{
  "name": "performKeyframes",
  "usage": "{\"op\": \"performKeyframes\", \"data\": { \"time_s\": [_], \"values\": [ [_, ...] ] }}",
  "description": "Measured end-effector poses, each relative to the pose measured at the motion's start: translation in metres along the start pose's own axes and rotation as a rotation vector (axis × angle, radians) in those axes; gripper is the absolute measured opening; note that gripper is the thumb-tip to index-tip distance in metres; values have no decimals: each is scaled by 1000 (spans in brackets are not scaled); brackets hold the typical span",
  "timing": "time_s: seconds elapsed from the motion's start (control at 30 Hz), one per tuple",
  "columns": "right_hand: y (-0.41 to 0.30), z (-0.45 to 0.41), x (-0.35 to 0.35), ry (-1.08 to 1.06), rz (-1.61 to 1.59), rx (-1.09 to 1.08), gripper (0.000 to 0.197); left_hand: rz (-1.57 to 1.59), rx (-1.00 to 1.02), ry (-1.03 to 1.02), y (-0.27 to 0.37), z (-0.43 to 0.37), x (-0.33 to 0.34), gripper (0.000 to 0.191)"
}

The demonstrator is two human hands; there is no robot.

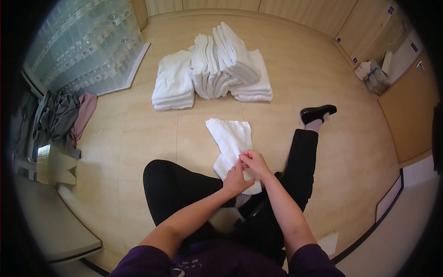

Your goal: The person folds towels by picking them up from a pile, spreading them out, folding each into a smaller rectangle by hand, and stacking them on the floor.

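Observation:
A white terry towel (232, 136) lies before me on the floor between my legs, its near end reaching up towards my folded leg. It is narrow and skewed, with a twist near its middle. My left hand (236, 180) rests over the near part, thumb spread away from the fingers. My right hand (255, 162) is just above and beside it, with thumb and fingertips brought together over the towel. The fingertips of both hands nearly meet. Whether the right fingers pinch a bit of cloth is too small to tell.
Folded white towels (211, 69) are stacked ahead on the wood-look floor (138, 138). Wrapped clear plastic bottles (93, 48) stand at the far left. Grey and pink cloths (62, 114) and a cardboard box (57, 166) are left. My outstretched leg (303, 155) bounds the right.

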State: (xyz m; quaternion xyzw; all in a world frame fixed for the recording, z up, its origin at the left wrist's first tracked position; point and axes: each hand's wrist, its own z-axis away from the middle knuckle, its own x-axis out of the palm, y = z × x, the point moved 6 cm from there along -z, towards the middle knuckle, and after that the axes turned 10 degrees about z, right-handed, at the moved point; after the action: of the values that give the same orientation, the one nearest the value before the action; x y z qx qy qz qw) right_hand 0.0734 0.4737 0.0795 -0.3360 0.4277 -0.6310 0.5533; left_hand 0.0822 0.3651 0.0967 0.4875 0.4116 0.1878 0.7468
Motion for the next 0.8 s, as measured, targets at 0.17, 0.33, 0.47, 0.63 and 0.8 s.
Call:
{"op": "performKeyframes", "data": {
  "time_s": [0.17, 0.33, 0.47, 0.63, 0.8],
  "values": [
    [18, 6, -54, 586, 985, -585, 34, -315, -72, -270, -5, -10, 27, 33],
    [23, 20, -16, -100, -159, 284, 30, -53, -38, -104, 8, 4, 6, 44],
    [-50, 34, 12, -61, -252, -68, 22, 130, 236, 185, 3, -4, -14, 49],
    [-107, 50, -15, 143, 187, -439, 29, 486, 152, 247, 36, -19, -68, 37],
    [-157, 50, -21, 344, 778, -870, 32, 390, 485, -113, 124, -5, -101, 27]
  ]
}}
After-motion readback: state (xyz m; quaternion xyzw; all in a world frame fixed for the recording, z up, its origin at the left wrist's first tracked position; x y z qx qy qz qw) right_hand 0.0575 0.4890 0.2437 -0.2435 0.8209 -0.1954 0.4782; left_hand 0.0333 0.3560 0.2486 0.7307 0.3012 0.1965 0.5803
